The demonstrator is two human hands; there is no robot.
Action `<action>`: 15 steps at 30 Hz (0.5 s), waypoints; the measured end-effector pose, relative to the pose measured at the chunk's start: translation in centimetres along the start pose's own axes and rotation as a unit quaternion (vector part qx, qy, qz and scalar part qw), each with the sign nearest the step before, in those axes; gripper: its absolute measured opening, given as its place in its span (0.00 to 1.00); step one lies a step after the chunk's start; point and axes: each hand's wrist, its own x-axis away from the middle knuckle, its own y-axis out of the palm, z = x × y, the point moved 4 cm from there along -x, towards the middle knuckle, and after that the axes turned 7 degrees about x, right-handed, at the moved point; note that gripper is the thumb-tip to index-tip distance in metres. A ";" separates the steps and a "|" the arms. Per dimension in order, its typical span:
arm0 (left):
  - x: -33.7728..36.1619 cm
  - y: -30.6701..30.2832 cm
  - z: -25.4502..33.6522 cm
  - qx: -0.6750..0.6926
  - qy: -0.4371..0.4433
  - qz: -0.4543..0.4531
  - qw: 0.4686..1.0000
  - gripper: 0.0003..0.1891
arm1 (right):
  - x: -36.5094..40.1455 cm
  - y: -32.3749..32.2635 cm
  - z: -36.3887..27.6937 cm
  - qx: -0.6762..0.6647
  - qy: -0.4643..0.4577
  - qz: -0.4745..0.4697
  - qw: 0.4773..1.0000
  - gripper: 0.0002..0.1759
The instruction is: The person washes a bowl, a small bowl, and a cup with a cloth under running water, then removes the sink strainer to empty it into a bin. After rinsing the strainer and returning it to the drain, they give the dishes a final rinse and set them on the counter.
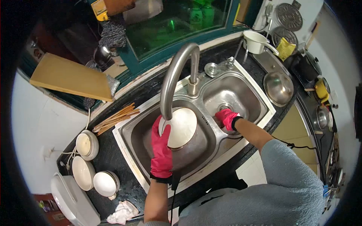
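Observation:
My left hand (161, 147), in a pink rubber glove, grips the left edge of a white bowl (183, 127), with the thumb over its rim. The bowl is tilted above the large left basin (145, 141) of the steel sink, partly under the curved faucet (175, 71). My right hand (227, 119), also gloved in pink, is low in the smaller right basin (247, 90), beside the drain. Its fingers are curled together, and what they hold, if anything, is hidden.
Chopsticks (115, 118) lie left of the sink. Further left stand several bowls (83, 173) and a crumpled cloth (122, 213). A metal bowl (278, 88) sits right of the sink, below a white pot (255, 42). A drain strainer (212, 69) rests behind the basins.

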 end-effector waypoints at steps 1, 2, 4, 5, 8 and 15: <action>-0.4 -0.4 -0.4 -0.020 0.001 -0.004 1.000 0.26 | 1.2 -3.0 -2.5 0.108 0.011 -0.021 0.994 0.26; -0.4 -0.4 -0.4 -0.019 0.002 0.000 1.000 0.26 | 2.6 -6.2 -5.2 0.210 0.017 -0.045 0.977 0.24; -0.3 0.1 0.2 -0.025 0.041 -0.005 0.999 0.25 | 5.9 -12.5 -9.2 0.205 0.053 -0.124 0.969 0.21; -0.3 0.2 0.5 -0.022 0.041 -0.003 0.999 0.25 | 7.3 -15.4 -10.6 0.134 0.054 -0.128 0.981 0.24; 0.4 0.6 2.1 -0.060 0.082 0.001 0.995 0.26 | 6.4 -13.4 -4.7 -0.239 0.018 -0.124 0.963 0.32; 0.3 -1.1 1.0 -0.049 0.089 0.049 0.994 0.24 | 14.1 -26.8 -16.1 -0.345 -0.108 0.089 0.928 0.26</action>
